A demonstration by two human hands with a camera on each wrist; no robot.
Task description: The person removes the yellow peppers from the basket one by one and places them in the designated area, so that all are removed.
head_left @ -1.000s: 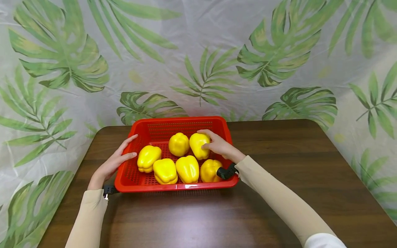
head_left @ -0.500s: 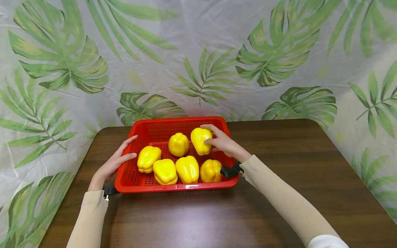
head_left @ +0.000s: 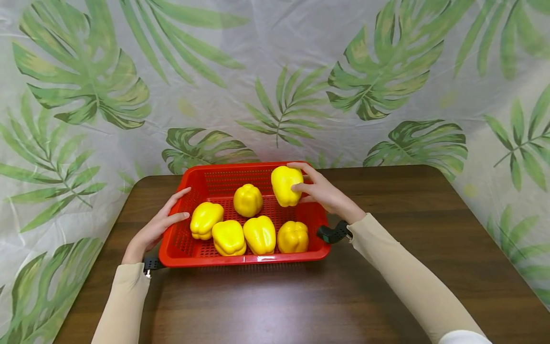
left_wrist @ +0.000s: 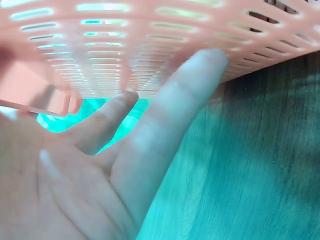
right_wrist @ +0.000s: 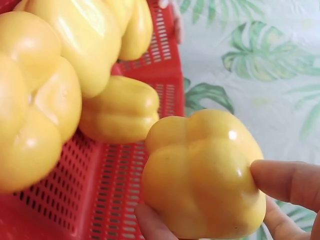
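Note:
My right hand (head_left: 324, 193) holds a yellow bell pepper (head_left: 287, 186) over the basket's right rear corner, with thumb and fingers around its sides. In the right wrist view, that bell pepper (right_wrist: 202, 175) sits between the fingertips. My left hand (head_left: 159, 224) grips the left side of the red plastic basket (head_left: 245, 260), thumb and a finger reaching over the rim. Seen from the left wrist, long fingers (left_wrist: 165, 115) lie along the outside of the slotted wall (left_wrist: 150, 37). Several more yellow bell peppers (head_left: 259, 235) lie inside, most along the front.
The basket stands on a dark brown wooden table (head_left: 408, 229), near its back edge. Behind it hangs a pale cloth (head_left: 301, 57) printed with green leaves. One bell pepper (head_left: 248, 200) lies apart behind the front row.
My right hand has lifted the bell pepper up from among the others and carried it toward the right rear rim. The left hand and the basket have stayed in place.

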